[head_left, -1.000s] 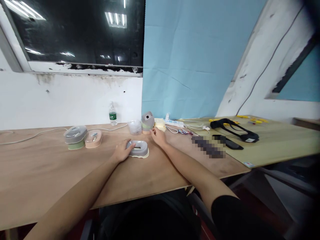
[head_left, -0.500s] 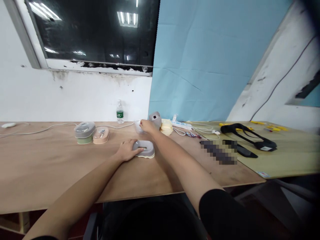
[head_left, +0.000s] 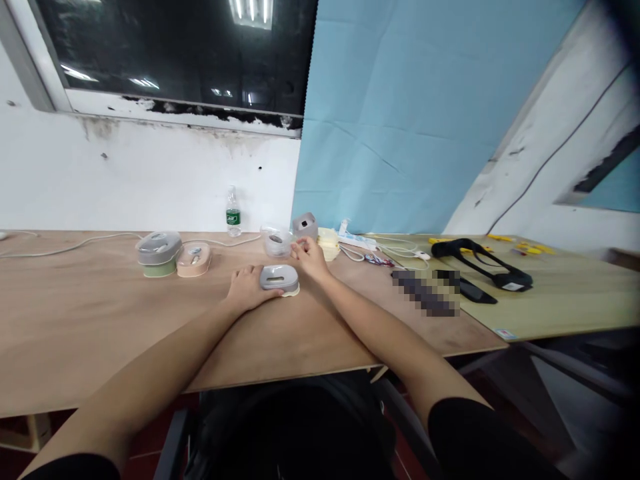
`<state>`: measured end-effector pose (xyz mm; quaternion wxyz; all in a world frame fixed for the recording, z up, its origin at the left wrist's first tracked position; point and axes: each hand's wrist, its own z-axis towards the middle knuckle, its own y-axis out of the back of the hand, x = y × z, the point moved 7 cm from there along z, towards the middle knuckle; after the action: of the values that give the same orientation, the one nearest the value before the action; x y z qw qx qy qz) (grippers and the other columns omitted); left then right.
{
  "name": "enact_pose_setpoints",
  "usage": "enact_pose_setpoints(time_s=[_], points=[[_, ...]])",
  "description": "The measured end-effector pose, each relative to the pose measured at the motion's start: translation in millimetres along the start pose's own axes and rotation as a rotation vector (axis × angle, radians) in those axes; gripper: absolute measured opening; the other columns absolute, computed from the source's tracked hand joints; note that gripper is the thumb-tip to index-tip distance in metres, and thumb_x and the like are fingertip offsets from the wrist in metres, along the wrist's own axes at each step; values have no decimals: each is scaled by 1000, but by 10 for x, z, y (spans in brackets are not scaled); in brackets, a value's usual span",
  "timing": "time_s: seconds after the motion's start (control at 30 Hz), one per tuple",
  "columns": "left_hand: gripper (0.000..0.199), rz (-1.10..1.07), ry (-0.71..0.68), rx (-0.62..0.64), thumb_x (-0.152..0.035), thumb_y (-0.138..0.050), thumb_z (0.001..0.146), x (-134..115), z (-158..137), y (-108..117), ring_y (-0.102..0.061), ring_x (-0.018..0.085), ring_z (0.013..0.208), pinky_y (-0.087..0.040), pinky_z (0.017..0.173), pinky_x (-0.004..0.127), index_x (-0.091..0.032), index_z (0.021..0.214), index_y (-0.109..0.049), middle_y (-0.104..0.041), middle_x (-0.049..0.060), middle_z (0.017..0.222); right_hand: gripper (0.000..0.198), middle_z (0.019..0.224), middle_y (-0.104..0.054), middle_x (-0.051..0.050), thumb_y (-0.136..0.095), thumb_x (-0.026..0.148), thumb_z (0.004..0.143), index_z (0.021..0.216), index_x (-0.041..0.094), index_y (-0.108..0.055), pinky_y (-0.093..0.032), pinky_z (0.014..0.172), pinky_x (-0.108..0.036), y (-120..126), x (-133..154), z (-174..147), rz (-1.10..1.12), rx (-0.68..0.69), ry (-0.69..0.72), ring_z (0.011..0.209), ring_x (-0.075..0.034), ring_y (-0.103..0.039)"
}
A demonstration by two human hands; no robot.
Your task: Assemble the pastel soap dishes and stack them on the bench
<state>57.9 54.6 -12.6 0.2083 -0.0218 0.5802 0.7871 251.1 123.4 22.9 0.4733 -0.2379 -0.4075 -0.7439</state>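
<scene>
My left hand rests on the brown table with its fingers and thumb round the left side of a small oval box. The box has a grey top with a slot and a cream-coloured rim below. Behind it, my right hand is raised with its fingers bent together; whatever they pinch is too small to make out. Close to its fingertips stands a clear plastic container. A grey container and a stack of cream-coloured pieces are just behind my right hand.
A grey-and-green oval box and a peach one stand to the left. A water bottle is against the wall. White cables, a power strip and a black headset-like strap lie to the right.
My right hand has drawn back from the clear container towards me and to the right, uncovering more of it. My left hand stays on the oval box. The view has tilted down slightly.
</scene>
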Motion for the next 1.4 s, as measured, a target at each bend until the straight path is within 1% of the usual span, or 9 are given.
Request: enact_pose_setpoints(time_s=[0.1, 0.3, 0.5, 0.67, 0.77, 0.97, 1.13, 1.3, 1.4], points=[[91, -13, -35, -2, -83, -48, 67, -23, 19, -6, -48, 34, 121, -30, 102, 46, -23, 135, -45, -54, 14, 130, 38, 55, -50, 6, -53, 58, 83, 91, 21, -52, -37, 50, -22, 54, -104, -189, 104, -23, -14, 50, -12, -48], [95, -44, -52, 65, -83, -55, 61, -20, 62, -65, -47, 35, 122, -30, 103, 47, -25, 135, -45, -54, 13, 131, 51, 48, -47, 5, -43, 71, 82, 78, 21, -49, -29, 36, -21, 42, -114, -237, 314, -17, -193, 35, -8, -39], [93, -133, -25, 28, -80, -56, 63, -13, 101, -53, -50, 35, 119, -36, 100, 44, -20, 134, -47, -56, 14, 125, 46, 45, -45, 5, -44, 64, 87, 73, 21, -45, -29, 33, -19, 45, -143, -296, 330, -12, -366, 34, -7, -36], [92, -229, -47, 74, -75, -60, 66, -21, 93, -94, -54, 33, 116, -41, 98, 41, -17, 136, -44, -55, 14, 127, 41, 42, -44, 6, -42, 57, 91, 72, 21, -45, -25, 32, -18, -1, -295, -307, 344, 41, -448, 31, -7, -34], [92, -286, -105, 12, -68, -65, 68, -56, 64, -20, -50, 33, 121, -40, 101, 41, -13, 137, -40, -54, 14, 131, 41, 41, -43, 6, -41, 55, 92, 69, 21, -43, -22, 31, -19, -44, -366, -317, 359, 92, -489, 29, -7, -34], [101, -419, -167, -22, -61, -70, 66, -108, 17, 52, -50, 31, 122, -42, 100, 41, -14, 144, -25, -49, 14, 138, 42, 39, -42, 6, -36, 53, 93, 66, 21, -40, -19, 31, -20, -98, -416, -357, 309, 242, -515, 29, -7, -32], [123, -442, -155, 41, -63, -76, 58, -82, 37, -24, -46, 34, 127, -41, 104, 45, -15, 150, -9, -44, 17, 143, 44, 40, -45, 5, -37, 55, 91, 63, 21, -41, -18, 30, -19, -34, -463, -413, 214, 308, -504, 29, -7, -36], [124, -422, -172, 80, -67, -74, 57, -96, 54, -64, -37, 36, 135, -36, 108, 49, -16, 150, -10, -36, 17, 149, 47, 42, -50, 4, -36, 55, 91, 64, 19, -49, -23, 30, -18, 19, -438, -438, 127, 358, -426, 28, -7, -38], [120, -421, -167, 69, -67, -73, 59, -93, 51, -57, -37, 35, 135, -35, 109, 49, -18, 150, -12, -38, 16, 148, 49, 41, -50, 3, -38, 56, 91, 66, 18, -54, -25, 30, -19, 16, -421, -436, 68, 394, -408, 29, -8, -39]])
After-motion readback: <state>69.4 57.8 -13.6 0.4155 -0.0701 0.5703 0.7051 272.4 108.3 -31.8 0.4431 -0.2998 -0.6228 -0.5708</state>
